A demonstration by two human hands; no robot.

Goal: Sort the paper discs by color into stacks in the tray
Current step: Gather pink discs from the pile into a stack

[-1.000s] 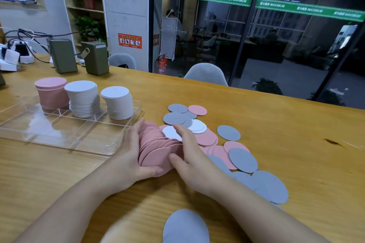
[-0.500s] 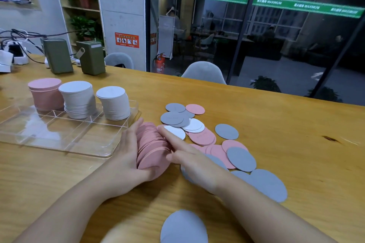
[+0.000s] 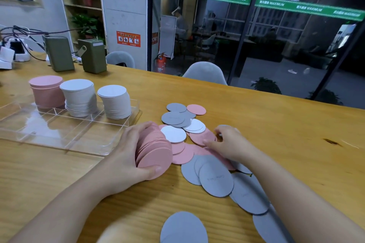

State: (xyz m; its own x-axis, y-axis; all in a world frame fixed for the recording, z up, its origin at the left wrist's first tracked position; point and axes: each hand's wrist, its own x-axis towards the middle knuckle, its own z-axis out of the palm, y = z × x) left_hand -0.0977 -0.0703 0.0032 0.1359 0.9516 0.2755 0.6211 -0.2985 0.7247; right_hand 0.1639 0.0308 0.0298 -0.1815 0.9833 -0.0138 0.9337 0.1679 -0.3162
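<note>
My left hand (image 3: 126, 156) grips a thick bundle of pink discs (image 3: 155, 153) standing on edge on the table, just right of the clear tray (image 3: 83, 140). My right hand (image 3: 229, 144) reaches into the loose pile, its fingertips pinching a pink disc (image 3: 201, 137). Around it lie white discs (image 3: 173, 133), grey discs (image 3: 215, 179) and more pink ones (image 3: 196, 109). In the tray's back row stand a pink stack (image 3: 46, 90) and two white stacks (image 3: 79, 96) (image 3: 114, 101).
Two olive-green boxes (image 3: 59, 53) (image 3: 92, 56), chargers and cables (image 3: 15, 51) sit at the back left of the wooden table. One grey disc (image 3: 183, 227) lies near the front edge. Grey chairs (image 3: 205, 74) stand beyond the far edge.
My right hand left the pink bundle and moved right into the loose pile, onto a pink disc. My left hand still holds the bundle, now more upright.
</note>
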